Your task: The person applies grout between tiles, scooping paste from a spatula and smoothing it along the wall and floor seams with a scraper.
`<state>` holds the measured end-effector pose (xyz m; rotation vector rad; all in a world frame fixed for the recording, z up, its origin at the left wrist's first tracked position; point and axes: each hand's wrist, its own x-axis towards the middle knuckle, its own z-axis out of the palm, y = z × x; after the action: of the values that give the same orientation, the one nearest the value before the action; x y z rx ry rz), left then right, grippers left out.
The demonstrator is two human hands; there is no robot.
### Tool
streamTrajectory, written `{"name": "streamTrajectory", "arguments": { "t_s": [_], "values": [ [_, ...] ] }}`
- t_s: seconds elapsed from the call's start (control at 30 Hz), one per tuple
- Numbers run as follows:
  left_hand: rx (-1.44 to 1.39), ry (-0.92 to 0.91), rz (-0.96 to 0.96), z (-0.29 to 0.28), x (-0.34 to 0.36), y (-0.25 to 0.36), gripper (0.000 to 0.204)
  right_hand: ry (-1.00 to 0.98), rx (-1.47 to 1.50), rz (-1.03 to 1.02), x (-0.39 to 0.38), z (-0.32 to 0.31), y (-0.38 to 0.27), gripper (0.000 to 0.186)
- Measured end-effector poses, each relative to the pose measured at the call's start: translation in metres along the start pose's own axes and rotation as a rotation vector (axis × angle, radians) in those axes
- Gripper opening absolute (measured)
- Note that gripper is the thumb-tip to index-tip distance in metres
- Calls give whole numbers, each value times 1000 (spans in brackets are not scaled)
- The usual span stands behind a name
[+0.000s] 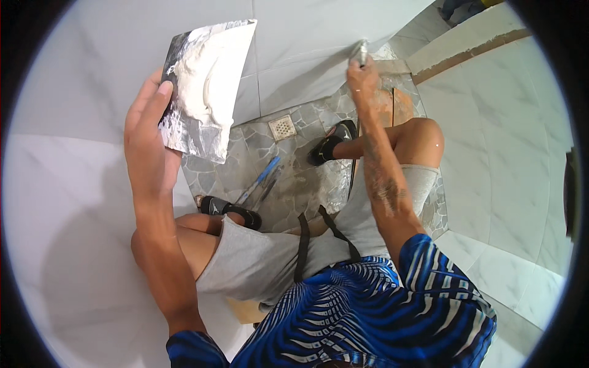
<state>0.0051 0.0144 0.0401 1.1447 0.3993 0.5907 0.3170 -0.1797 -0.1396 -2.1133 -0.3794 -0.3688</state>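
Note:
My left hand is closed on the left edge of a dark, flat board, its thumb lying on top. A thick mound of white paste covers much of the board, and smears reach its edges. To the far right, my right hand grips a small putty knife with its arm stretched out. The knife touches or is very near the pale tiled wall, close to the wall's right-hand edge. Its blade is small here and partly hidden by the hand.
Grey stone-patterned floor holds a square drain grate. A blue-handled tool lies between my feet. An orange-brown board is by my right knee. A low partition stands at the upper right, another person's legs beyond it.

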Motion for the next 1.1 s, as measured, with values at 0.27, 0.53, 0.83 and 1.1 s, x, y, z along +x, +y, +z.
{"name": "streamTrajectory", "arguments": {
  "t_s": [0.27,0.53,0.83,1.1],
  "values": [
    [13,-16,-17,11,9,-3,33,25,135,-280,-119,93,-102,30],
    [83,67,-32,11,6,2,37,-751,585,78,-130,49,-111,37],
    [68,-3,7,-1,10,2,43,-785,1164,700,-133,17,-29,44],
    [25,4,37,-13,14,1,39,-846,1619,964,-134,5,-31,53]
  ]
}}
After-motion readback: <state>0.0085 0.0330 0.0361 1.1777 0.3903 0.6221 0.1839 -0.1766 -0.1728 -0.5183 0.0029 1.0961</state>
